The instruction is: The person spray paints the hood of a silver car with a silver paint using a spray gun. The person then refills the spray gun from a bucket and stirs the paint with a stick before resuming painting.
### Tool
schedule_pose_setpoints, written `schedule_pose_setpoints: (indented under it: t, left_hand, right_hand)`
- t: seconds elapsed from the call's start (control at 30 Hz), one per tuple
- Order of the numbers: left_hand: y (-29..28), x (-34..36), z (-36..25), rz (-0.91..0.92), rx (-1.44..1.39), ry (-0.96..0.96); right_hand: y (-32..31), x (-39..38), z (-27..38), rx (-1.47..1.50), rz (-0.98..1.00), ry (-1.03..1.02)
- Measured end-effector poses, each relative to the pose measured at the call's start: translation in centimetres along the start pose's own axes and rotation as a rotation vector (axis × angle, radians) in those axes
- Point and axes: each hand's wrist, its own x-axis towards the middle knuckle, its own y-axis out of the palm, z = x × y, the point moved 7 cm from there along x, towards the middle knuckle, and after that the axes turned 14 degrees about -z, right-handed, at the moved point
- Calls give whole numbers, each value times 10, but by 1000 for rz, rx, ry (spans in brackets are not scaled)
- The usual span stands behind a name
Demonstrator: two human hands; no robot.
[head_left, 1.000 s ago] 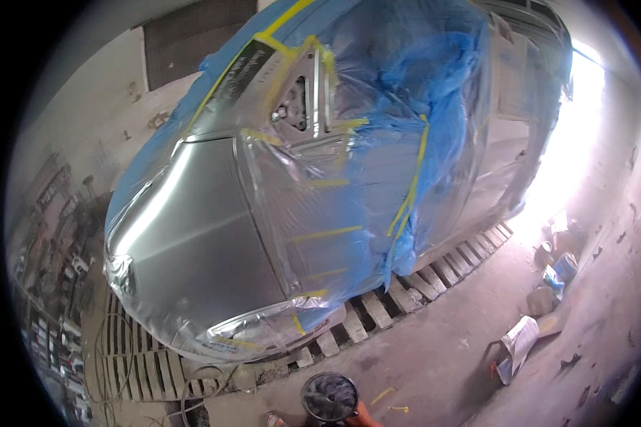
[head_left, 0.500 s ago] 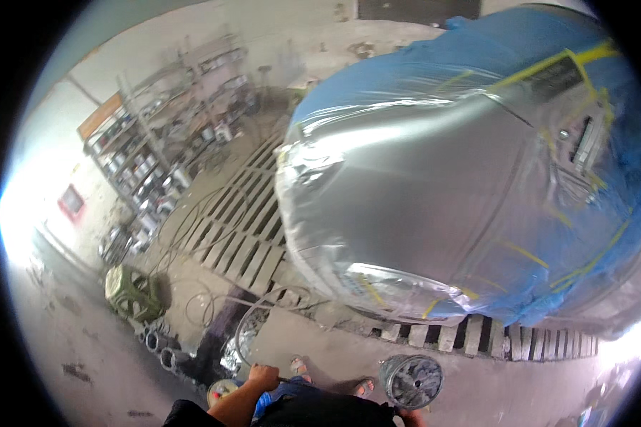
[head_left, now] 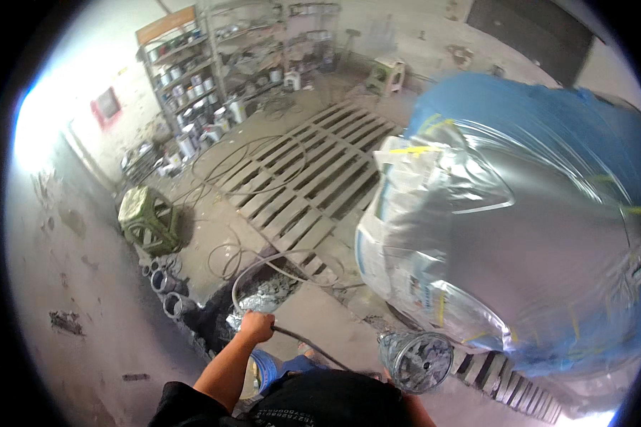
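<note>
My left hand (head_left: 256, 326) is closed around a dark air hose (head_left: 303, 343) low in the view. The hose loops up and away over the dirty floor. To the right, the round foil-wrapped cup of a spray gun (head_left: 416, 361) faces up. Only a sliver of my right hand (head_left: 387, 373) shows at the cup's lower left edge, and it holds the gun from beneath. Just beyond the cup stands a silver car (head_left: 548, 242). Its upper part is masked with blue film (head_left: 541, 117), and clear plastic and paper cover its near corner.
A slatted wooden floor grating (head_left: 313, 178) lies ahead beside the car. A green stool (head_left: 149, 219) and several open tins (head_left: 165, 285) stand to the left, by a dark pit. Metal shelves full of paint cans (head_left: 214, 71) line the far wall. Loose hoses coil on the floor.
The view has swung left, so the car now sits at the right and the shelves and grating have come into sight. My left hand has come into view gripping the hose.
</note>
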Motion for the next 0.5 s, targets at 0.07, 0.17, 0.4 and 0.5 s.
schedule_pose_setpoints:
  t: [0.07, 0.17, 0.4, 0.5]
  left_hand:
    - [-25, 11, 28, -86, -40, -15]
    - [-61, 24, 62, -178, -52, -7]
    - [-126, 55, 127, -370, -42, -13]
    - [-139, 65, 168, -420, -12, -50]
  right_hand:
    - [29, 17, 18, -4, 40, -8]
    - [69, 40, 45, 0, 105, -23]
    - [133, 106, 87, -14, 224, -60]
    - [166, 145, 104, -10, 266, -85]
